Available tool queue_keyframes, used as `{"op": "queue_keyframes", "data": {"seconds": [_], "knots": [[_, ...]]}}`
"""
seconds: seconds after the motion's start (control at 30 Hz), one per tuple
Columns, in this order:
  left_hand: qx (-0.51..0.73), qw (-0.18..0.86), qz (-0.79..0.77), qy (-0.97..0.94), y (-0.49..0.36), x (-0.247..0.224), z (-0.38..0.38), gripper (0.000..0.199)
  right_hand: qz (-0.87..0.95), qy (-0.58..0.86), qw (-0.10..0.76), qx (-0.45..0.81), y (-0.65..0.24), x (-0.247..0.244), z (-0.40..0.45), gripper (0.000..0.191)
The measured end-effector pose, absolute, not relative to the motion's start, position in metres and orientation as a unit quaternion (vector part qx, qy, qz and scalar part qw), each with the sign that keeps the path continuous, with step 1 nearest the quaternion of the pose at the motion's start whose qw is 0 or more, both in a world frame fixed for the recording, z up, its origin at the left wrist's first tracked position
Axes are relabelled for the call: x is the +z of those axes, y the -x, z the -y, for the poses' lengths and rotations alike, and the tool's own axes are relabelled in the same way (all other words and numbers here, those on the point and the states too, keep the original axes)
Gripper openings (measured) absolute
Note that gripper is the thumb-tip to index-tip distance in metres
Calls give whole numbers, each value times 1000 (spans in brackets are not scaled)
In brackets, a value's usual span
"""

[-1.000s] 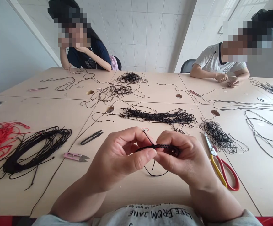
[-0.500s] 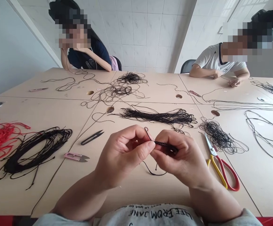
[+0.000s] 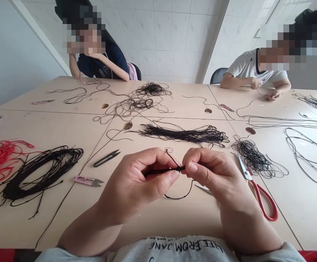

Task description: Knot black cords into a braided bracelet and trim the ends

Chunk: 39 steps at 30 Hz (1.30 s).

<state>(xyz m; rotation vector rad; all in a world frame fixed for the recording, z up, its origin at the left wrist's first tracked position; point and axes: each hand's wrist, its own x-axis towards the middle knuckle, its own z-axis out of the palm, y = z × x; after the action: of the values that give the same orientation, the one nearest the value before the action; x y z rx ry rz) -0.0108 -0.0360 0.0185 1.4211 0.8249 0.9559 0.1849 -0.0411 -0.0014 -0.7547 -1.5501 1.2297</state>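
Between my two hands, a little above the table, is a thin black cord [image 3: 179, 169] with a small knot in it. My left hand [image 3: 147, 182] pinches the cord on one side of the knot, thumb against forefinger. Right beside it, my right hand [image 3: 211, 174] pinches the cord on the other side. A short end sticks up from the knot, and a loop of cord hangs below my hands. Under my right hand shows a metal blade tip [image 3: 203, 188]; the rest of that tool is hidden.
Red-handled scissors [image 3: 266, 200] lie to the right. Black snips [image 3: 106, 158] and pink snips [image 3: 89, 181] lie left. A black cord coil [image 3: 42, 174], red cords [image 3: 0, 160] and a black cord bundle [image 3: 183, 134] are around. Two people sit across the table [image 3: 65, 229].
My right hand has shifted its grip and now pinches close to the knot. Cord now runs back into my left hand. A blade tip has come into sight under my right hand.
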Motion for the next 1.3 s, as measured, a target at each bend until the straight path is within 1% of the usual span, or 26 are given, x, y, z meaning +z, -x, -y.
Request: {"op": "queue_keyframes", "data": {"seconds": [0.13,0.27,0.33,0.47,0.57,0.63,0.73,0.9,0.97,1.03,1.1,1.17,1.23,1.3], "knots": [[418,587,-358,-594,8,19,36,11,629,297,486,529,-185,-5,41,22],[429,558,-362,-612,7,18,35,13,641,308,492,502,-184,-3,42,22],[430,523,-374,-633,7,17,35,14,657,331,486,473,-183,0,42,22],[436,408,-385,-703,4,14,34,13,694,352,506,372,-182,3,43,8],[445,331,-378,-742,0,14,33,16,714,341,536,293,-180,1,44,4],[445,314,-375,-750,-3,14,33,20,720,350,540,259,-178,-1,45,7],[434,334,-368,-751,-6,13,32,24,718,361,529,271,-176,-4,44,12],[404,408,-369,-731,-4,13,29,22,655,354,541,392,-175,-6,36,13],[409,418,-367,-724,-2,14,26,18,619,343,564,426,-176,-7,34,12],[415,411,-364,-725,-1,14,23,15,583,323,609,431,-178,-8,34,9],[418,402,-367,-728,0,14,20,14,557,304,663,398,-179,-9,37,8],[419,412,-378,-716,0,11,18,14,562,301,696,330,-179,-9,40,15],[424,451,-387,-684,0,7,16,14,608,303,692,245,-177,-9,43,20],[437,505,-378,-641,0,2,15,11,673,292,661,155,-175,-9,44,25]]}}
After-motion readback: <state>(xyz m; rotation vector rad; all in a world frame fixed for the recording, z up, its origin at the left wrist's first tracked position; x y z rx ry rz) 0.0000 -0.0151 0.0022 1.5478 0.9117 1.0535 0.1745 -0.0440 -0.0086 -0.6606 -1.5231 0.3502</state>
